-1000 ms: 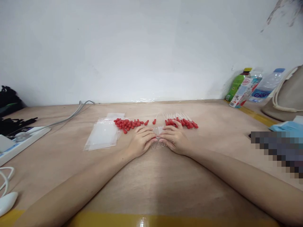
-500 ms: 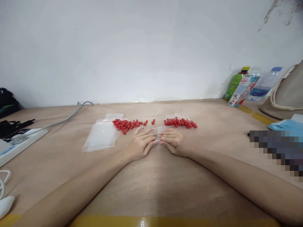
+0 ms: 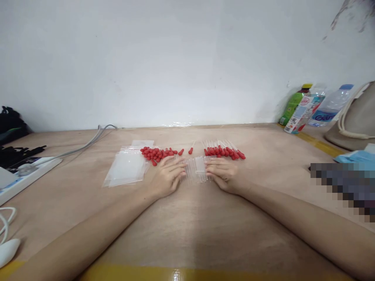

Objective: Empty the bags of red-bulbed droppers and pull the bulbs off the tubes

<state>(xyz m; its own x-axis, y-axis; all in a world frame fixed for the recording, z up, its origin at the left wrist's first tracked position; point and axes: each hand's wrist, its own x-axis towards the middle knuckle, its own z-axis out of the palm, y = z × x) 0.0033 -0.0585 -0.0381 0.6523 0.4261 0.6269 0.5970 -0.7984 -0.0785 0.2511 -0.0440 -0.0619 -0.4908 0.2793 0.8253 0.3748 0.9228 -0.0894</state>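
A row of thin clear tubes [image 3: 191, 169] lies on the table between my hands. My left hand [image 3: 170, 177], fingers stretched out, touches the row's left side. Opposite it, my right hand [image 3: 224, 175] rests its extended fingertips on the right side. Beyond my left hand is a pile of red rubber bulbs [image 3: 155, 153]. Several droppers [image 3: 224, 151], red bulbs fitted on thin clear stems, lie side by side beyond my right hand. A single red-bulbed dropper [image 3: 191, 150] lies between the two groups. My fingers hide the row's outer ends.
Clear plastic bags [image 3: 125, 168] lie at left. A power strip [image 3: 35, 175] with a grey cable [image 3: 88, 144] stands farther left, a white mouse [image 3: 10, 251] nearer. Bottles [image 3: 295, 105], a bag [image 3: 356, 121] and a pixelated dark object [image 3: 342, 191] are at right.
My hands have moved apart, left hand leftward and right hand rightward, showing more of the clear tubes. The bit of red at my left fingertips is no longer visible.
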